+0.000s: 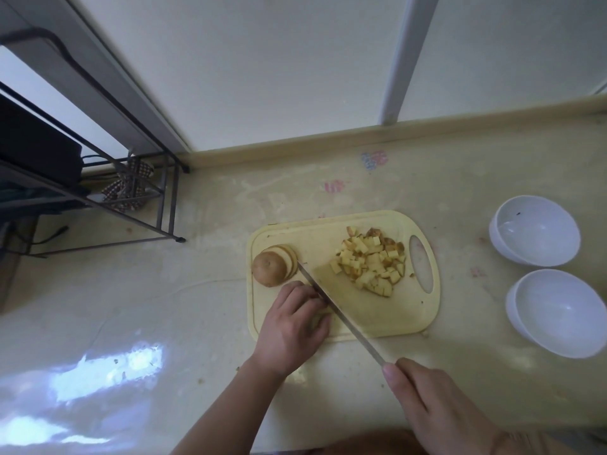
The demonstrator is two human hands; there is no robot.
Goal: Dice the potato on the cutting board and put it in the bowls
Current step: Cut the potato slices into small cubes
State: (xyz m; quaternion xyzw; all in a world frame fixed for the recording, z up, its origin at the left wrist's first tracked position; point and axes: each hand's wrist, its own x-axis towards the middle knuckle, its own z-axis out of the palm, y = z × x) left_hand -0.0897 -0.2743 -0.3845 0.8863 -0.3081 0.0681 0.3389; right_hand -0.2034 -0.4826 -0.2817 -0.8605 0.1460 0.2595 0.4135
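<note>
Left hand point(290, 326) pressing down near the front-left corner of the cutting board point(377, 310), fingers curled over a pale piece of potato that is mostly hidden beneath them; gripping or merely pinning it, impossible to tell for sure. Right hand point(437, 408) wrapping around the handle of the knife point(338, 310), forefinger lying along the top, blade running up and left across the board with its tip reaching almost to the sliced potato point(275, 265).

Judging the step: cutting slices into strips and cubes. Doing it well likely meaning keeping the left fingertips tucked back from the edge, knuckles guiding the flat of the blade, keeping cuts evenly spaced, and holding the stack flat so it is not sliding. Risk, as it appears: fingers sitting very close to the steel.

Moving outward: remaining potato half standing at the left edge of the board, several rounds leaning against it. Heap of diced potato point(372, 262) lying toward the right, beside the handle hole. Upper bowl point(535, 234) and lower bowl point(558, 313) waiting on the countertop point(164, 290) right of the board, neither holding any potato yet.

No brand, label or legible writing showing; only faint pink and blue smudged marks on the counter, unreadable.
</note>
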